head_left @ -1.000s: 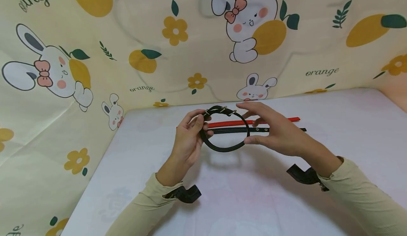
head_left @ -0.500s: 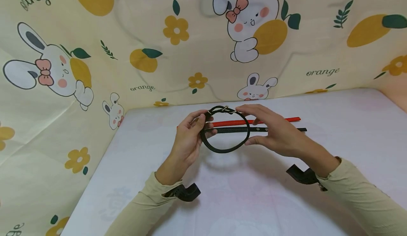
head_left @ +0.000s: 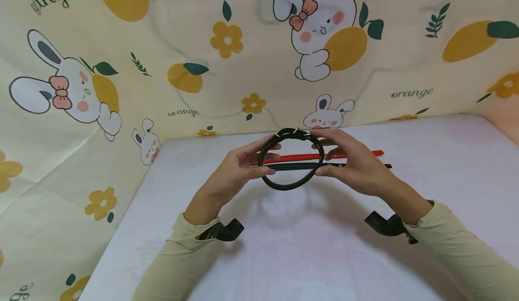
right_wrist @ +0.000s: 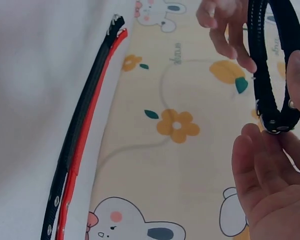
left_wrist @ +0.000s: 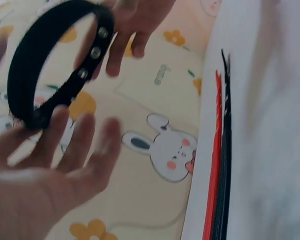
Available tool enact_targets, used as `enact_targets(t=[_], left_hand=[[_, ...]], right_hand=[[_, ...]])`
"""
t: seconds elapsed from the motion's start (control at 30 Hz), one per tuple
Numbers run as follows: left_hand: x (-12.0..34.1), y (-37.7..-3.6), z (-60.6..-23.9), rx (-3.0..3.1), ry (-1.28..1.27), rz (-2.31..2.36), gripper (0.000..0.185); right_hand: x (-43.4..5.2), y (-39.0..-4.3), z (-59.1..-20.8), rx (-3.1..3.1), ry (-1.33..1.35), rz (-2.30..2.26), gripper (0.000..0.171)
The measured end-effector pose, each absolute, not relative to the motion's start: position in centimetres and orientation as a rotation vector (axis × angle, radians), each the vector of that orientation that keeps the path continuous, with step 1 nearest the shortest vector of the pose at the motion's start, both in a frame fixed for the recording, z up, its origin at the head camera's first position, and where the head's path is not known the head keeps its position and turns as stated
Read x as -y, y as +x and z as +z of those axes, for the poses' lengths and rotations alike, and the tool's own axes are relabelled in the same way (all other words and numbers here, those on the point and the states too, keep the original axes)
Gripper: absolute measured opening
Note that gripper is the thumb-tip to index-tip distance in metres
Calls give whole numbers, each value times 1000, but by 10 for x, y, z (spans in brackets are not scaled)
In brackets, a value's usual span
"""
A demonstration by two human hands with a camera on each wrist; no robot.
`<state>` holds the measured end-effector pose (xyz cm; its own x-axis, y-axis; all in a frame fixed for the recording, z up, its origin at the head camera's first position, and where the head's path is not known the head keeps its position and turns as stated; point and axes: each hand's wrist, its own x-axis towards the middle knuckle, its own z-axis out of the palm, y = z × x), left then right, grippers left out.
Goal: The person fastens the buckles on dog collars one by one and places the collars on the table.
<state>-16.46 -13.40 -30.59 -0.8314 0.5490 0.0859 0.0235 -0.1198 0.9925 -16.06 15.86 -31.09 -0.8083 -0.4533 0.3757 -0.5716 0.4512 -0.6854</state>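
Note:
A black buckled collar [head_left: 285,187] forms a round loop held up above the white table, its metal buckle parts at the top. My left hand [head_left: 233,170] holds its left side, thumb in front and fingers behind. On the opposite side, my right hand [head_left: 358,166] grips it between thumb and fingers, the index near the buckle. Metal eyelets line the collar [left_wrist: 96,52] in the left wrist view. The right wrist view shows the buckle end of the collar [right_wrist: 260,50] just above the right fingertips.
Behind the loop, a red strap [head_left: 300,157] and a black strap [head_left: 292,166] with eyelets lie side by side on the white table [head_left: 308,256]. A cream cloth [head_left: 227,80] printed with rabbits and oranges stands along the back and left.
My left hand has shifted its hold, its thumb now lower on the front of the collar. The loop has risen slightly and moved a little right. The straps stay put.

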Motion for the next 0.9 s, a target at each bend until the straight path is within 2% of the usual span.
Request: enact_targets(t=[0.1,0.2,0.6,0.9], left_hand=[[140,-166,-307,-1782,733,1939,88],[142,-167,-307,-1818,795,1912,102],[144,-178,-312,-2343,905,1762,91],[163,-177,-328,-2673,792,1401,92]], right_hand=[[-157,-160,-310,2568,896,1365,80],[-155,-159,-310,2571,897,1402,79],[-156,-161,-313,2717,876,1298,77],[-140,-178,-331,2787,979,1215,75]])
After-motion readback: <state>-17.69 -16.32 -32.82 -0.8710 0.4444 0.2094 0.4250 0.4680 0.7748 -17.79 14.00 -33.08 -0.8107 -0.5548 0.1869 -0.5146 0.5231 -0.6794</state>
